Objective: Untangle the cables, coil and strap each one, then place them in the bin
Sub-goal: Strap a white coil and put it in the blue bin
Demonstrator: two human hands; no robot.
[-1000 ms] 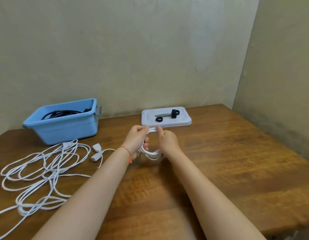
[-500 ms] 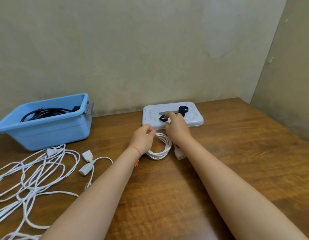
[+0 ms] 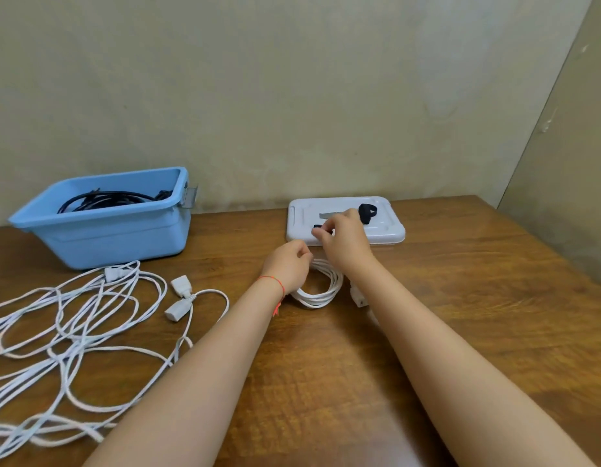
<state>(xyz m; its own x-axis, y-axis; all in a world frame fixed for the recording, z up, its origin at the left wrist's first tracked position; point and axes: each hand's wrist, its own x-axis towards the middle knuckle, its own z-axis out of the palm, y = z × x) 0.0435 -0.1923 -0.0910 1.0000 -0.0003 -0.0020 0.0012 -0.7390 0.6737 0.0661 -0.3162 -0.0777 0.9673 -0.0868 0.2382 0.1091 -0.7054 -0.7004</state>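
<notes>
on your far left the loose cables [image 3: 66,332] sprawl tangled on the counter [image 3: 460,315], not yet sorted. behind them the bin [image 3: 103,237] already holds black cables [image 3: 103,198], so part of the job looks done. your left hand [image 3: 287,267] has its grip curled closed on the top of the white coil [image 3: 321,288], likely pinning the loops so they don't spring apart. your right hand [image 3: 342,242] reaches over the tray [image 3: 386,232], its grip narrowed to a pinch on a black strap [image 3: 317,226], probably to bind the coil. another strap [image 3: 368,210] waits on the tray.
</notes>
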